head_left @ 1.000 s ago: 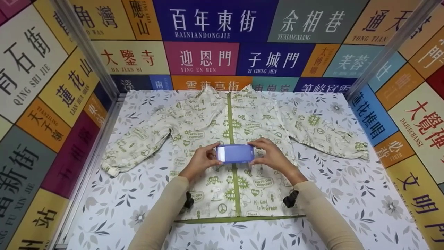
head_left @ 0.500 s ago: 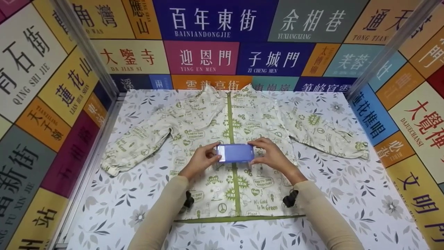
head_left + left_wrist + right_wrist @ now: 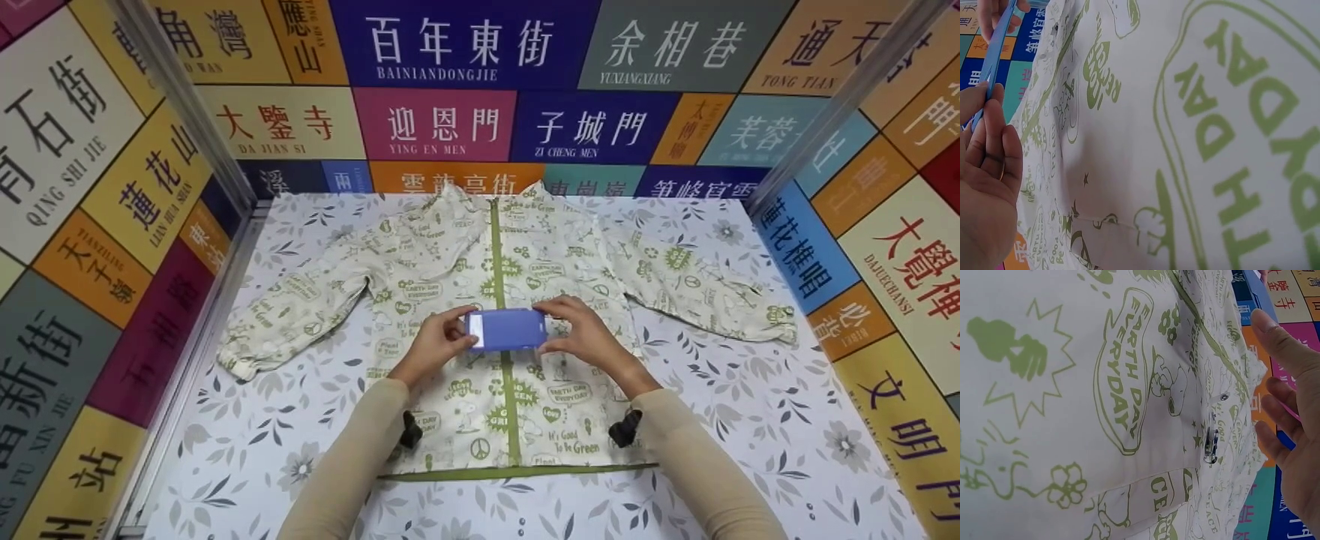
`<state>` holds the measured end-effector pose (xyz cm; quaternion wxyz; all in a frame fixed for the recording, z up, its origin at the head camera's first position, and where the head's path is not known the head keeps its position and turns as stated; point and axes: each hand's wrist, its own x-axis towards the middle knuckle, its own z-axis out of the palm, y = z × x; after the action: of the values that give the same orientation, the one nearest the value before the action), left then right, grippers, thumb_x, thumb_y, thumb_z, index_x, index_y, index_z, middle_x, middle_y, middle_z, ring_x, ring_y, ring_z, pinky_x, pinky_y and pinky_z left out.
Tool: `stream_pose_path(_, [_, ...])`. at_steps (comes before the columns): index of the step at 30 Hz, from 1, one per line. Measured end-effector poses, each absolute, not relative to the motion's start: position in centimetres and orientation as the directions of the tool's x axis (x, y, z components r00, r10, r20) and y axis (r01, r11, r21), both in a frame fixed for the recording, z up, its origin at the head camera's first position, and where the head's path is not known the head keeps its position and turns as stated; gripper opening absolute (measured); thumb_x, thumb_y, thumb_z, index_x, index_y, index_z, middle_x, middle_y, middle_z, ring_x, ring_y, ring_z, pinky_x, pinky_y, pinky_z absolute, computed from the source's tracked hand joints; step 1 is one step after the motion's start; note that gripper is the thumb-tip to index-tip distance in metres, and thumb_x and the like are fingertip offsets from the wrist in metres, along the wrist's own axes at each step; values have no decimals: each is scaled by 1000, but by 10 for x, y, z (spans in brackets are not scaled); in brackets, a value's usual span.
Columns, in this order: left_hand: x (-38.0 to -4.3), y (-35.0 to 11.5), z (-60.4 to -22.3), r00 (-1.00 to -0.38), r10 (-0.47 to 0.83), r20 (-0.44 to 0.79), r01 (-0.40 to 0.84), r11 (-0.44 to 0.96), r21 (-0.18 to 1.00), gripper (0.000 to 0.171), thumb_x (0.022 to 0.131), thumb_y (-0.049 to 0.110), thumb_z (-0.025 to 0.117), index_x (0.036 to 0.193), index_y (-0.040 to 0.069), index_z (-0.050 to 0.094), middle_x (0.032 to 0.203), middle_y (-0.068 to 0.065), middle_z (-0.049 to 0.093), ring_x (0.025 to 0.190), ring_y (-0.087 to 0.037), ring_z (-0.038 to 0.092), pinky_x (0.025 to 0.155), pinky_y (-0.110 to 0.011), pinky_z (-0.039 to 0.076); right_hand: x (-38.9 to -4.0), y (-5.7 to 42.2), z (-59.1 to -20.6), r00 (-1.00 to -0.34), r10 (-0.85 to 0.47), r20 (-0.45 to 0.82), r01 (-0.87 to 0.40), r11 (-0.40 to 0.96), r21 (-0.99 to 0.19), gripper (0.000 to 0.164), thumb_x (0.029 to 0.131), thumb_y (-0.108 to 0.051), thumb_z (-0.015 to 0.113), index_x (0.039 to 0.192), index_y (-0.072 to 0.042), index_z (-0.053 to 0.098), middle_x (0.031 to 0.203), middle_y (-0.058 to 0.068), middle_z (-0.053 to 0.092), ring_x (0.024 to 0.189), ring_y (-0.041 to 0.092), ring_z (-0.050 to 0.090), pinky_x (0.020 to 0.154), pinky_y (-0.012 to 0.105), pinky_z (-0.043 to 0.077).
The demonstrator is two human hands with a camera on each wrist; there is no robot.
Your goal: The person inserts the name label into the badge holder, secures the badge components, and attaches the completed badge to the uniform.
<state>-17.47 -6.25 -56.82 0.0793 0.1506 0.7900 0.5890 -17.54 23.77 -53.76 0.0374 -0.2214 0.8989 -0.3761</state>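
A thin blue-purple phone (image 3: 510,330) is held sideways over the middle of a light jacket with green print (image 3: 559,262). My left hand (image 3: 431,345) pinches its left end between thumb and fingers. At the other end, my right hand (image 3: 589,341) holds it the same way. From the left wrist, the phone (image 3: 998,53) shows edge-on as a narrow blue slab, raised over the cloth. In the right wrist view, the thumb of my right hand (image 3: 1303,416) lies against the phone (image 3: 1258,295), with the other fingers loosely bent.
The jacket lies spread out, with its left sleeve (image 3: 300,307) and right sleeve (image 3: 697,289) stretched sideways. Beneath it is a white, leaf-patterned tabletop (image 3: 750,420). Colourful lettered panels (image 3: 435,124) enclose three sides. A small shiny clip-like piece (image 3: 1211,447) sits on the cloth.
The phone has shifted very slightly to the left in both hands. The grip and the jacket look the same as before.
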Motion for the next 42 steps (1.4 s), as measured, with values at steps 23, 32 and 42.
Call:
stream_pose_path(23, [-173, -64, -565, -933, 359, -10, 82, 241, 967, 64, 85, 8, 75, 144, 6, 50, 89, -15, 68, 74, -13, 60, 68, -21, 56, -174, 233, -541, -896, -431, 104, -380, 626, -681, 77, 68, -32, 88, 139, -27, 57, 127, 0, 58, 122, 25, 56, 103, 51, 50])
stream_pose_path(32, [-174, -61, -565, -929, 371, 9, 107, 247, 963, 64, 84, 4, 75, 143, 4, 51, 87, -14, 68, 73, -10, 59, 67, -18, 53, -175, 230, -543, -888, -441, 133, -404, 608, -684, 78, 66, -33, 88, 137, -22, 60, 125, 1, 60, 120, 25, 57, 104, 48, 50])
stream_pose_path(42, [-175, -59, -569, -925, 381, -3, 100, 249, 963, 65, 83, 6, 76, 143, 3, 50, 88, -14, 68, 74, -9, 60, 69, -19, 55, -175, 225, -547, -879, -452, 154, -418, 575, -703, 75, 67, -25, 89, 136, -14, 61, 120, 2, 62, 118, 26, 59, 101, 47, 52])
